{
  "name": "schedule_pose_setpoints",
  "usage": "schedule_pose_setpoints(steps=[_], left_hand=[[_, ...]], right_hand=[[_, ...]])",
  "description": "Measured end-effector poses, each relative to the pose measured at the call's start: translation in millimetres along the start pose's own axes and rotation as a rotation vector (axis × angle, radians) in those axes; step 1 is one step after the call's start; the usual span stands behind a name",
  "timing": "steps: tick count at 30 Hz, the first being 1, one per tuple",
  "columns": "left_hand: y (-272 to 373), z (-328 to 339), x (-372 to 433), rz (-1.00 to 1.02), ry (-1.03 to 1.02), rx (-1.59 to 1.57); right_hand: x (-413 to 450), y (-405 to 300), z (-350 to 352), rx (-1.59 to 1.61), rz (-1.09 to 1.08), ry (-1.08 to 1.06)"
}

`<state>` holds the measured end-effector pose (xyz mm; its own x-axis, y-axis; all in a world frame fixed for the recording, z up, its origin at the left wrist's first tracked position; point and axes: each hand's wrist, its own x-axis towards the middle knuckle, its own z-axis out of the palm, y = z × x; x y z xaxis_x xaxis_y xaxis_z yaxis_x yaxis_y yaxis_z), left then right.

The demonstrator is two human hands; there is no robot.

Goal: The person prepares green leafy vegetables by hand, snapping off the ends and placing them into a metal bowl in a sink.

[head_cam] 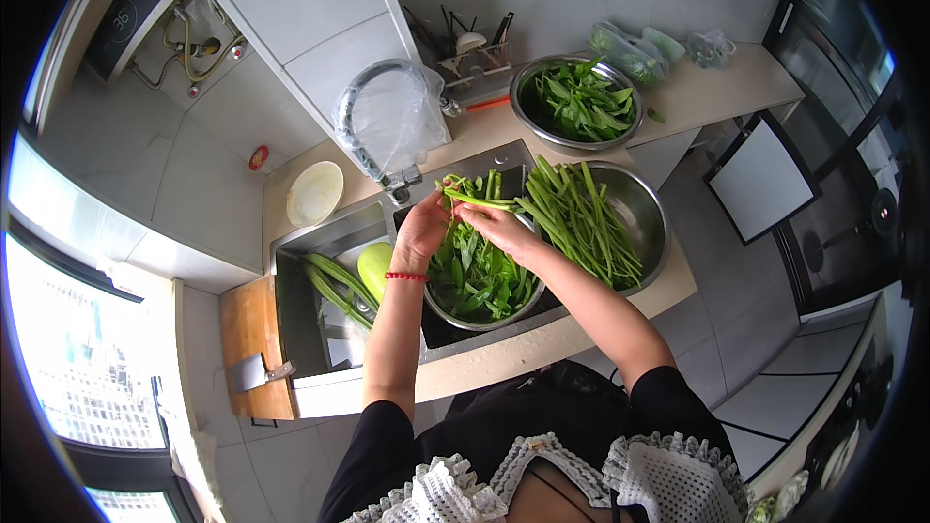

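Observation:
My left hand, with a red beaded bracelet at the wrist, is closed around the leafy end of a green vegetable stem. The fingers of my right hand pinch the same stem further along. Below both hands, a steel bowl of leafy greens sits over the sink. To the right, long cut green stems lie in a larger steel bowl. Another steel bowl at the back holds more leaves.
Ridged green gourds and a pale green gourd lie in the left sink basin. A cleaver rests on a wooden cutting board. Behind stand a bag-covered faucet, a plate, a utensil rack and bagged vegetables.

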<state>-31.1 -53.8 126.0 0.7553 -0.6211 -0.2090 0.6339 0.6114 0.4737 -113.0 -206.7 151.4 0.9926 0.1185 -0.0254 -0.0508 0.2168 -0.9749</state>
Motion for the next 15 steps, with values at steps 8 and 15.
schedule_pose_setpoints(steps=[8, 15], left_hand=[[-11, 9, -8, 0.007, 0.024, 0.217], [0, 7, -16, 0.135, 0.079, 0.094]], right_hand=[[-6, 17, -31, -0.108, 0.029, -0.056], [-61, 48, -30, -1.677, 0.246, -0.525]])
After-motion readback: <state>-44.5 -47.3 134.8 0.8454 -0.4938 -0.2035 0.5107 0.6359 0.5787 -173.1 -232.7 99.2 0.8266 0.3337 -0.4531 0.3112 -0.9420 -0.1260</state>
